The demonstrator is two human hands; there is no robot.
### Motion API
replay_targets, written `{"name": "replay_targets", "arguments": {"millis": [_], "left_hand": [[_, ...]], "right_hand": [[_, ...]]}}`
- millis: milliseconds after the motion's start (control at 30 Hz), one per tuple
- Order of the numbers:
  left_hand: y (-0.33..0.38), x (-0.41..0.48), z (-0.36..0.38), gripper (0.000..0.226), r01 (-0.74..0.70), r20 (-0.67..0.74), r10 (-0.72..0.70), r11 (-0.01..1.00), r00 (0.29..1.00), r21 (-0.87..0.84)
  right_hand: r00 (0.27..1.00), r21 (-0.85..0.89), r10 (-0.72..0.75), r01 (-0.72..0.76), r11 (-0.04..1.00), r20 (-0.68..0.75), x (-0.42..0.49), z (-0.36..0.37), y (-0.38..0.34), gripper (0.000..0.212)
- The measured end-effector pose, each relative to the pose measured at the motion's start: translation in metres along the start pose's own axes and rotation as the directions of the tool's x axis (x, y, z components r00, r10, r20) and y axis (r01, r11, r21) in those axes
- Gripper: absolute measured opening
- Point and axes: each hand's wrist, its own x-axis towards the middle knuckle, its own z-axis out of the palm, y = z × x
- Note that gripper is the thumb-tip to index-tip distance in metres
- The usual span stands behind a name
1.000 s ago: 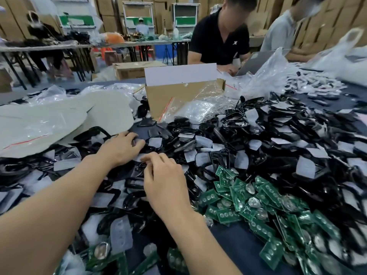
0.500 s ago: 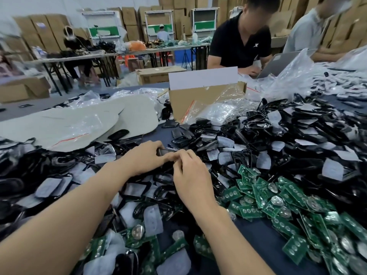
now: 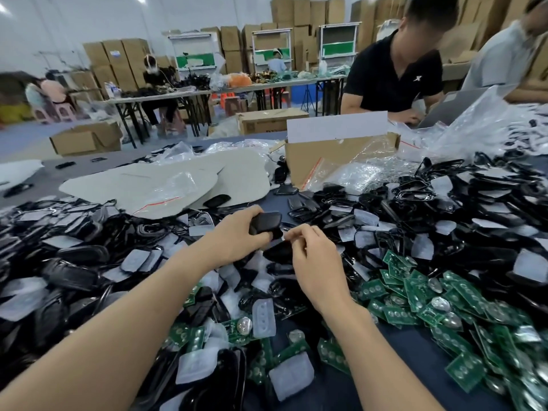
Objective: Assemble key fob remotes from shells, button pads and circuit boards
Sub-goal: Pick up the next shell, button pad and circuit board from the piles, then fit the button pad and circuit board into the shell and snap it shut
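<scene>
Left hand (image 3: 237, 237) grip closed round black rounded plastic shell (image 3: 267, 221). Right hand (image 3: 314, 262) fingers curled beside it (grip contents: cannot tell). Green rectangular circuit boards (image 3: 415, 295) heaped on bench (image 3: 397, 347).

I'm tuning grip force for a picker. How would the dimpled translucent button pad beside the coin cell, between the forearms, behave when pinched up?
The button pad looks like milky moulded rubber, so it would probably flex and droop rather than stay flat. Thin and small, it is likely very light. Its matt surface suggests grip, not slip.
</scene>
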Motion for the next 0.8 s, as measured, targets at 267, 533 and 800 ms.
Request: {"name": "replay_targets", "arguments": {"millis": [267, 533, 800], "left_hand": [[0.001, -0.022, -0.030, 0.013, -0.004, -0.194, -0.026, 0.989, 0.981, -0.150], [-0.002, -0.051, -0.024, 0.022, 0.074, -0.318, -0.104, 0.992, 0.942, -0.105], [0.013, -0.059, -0.022, 0.026, -0.007, -0.190, 0.003, 1.000, 0.982, -0.023]], "right_hand": [[1.000, 0.069, 0.006, -0.005, 0.998, -0.016, 0.000, -0.003, -0.001, 0.021], [0.997, 0.264, 0.052, -0.035, 0.964, -0.058, -0.003, -0.009, -0.013, 0.025], [0.986, 0.596, -0.056, -0.049, 0.801, 0.156, -0.008, -0.011, -0.036, 0.023]]}}
